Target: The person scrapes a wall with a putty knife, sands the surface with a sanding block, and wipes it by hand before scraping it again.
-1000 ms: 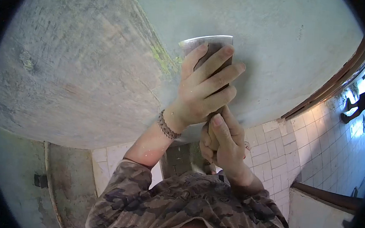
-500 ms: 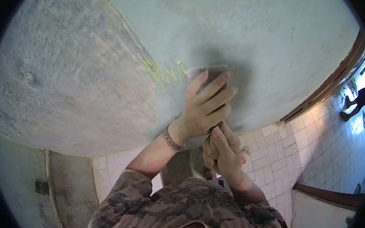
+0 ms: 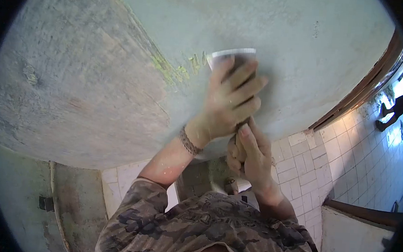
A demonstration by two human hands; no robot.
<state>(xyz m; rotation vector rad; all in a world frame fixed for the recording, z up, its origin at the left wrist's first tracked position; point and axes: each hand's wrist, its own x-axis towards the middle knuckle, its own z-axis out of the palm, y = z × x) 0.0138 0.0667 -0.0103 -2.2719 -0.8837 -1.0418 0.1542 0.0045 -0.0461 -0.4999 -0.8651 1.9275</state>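
Note:
Both my hands are on a wide-bladed scraper [image 3: 234, 54] set against the pale green wall [image 3: 289, 43]. The fingers of my left hand [image 3: 228, 100] lie over its blade, slightly spread, with the palm low near the handle. Just below, my right hand [image 3: 251, 156] wraps round the handle, thumb pointing up it; most of the handle is hidden. A bright strip shows along the blade's front edge. Left of the blade are yellow-green paint streaks [image 3: 182, 71], bordering a rough grey-brown patch [image 3: 89, 82] of the wall.
White floor tiles [image 3: 300, 171] lie below the wall. A brown frame edge [image 3: 355, 96] bounds the wall at right, and beyond it a person's legs [image 3: 394, 112] show. A pipe or cable [image 3: 55, 200] runs down the lower left.
The scraper and both hands have moved up the wall, with the right hand also slightly rightward. The blade's front edge now looks bright white.

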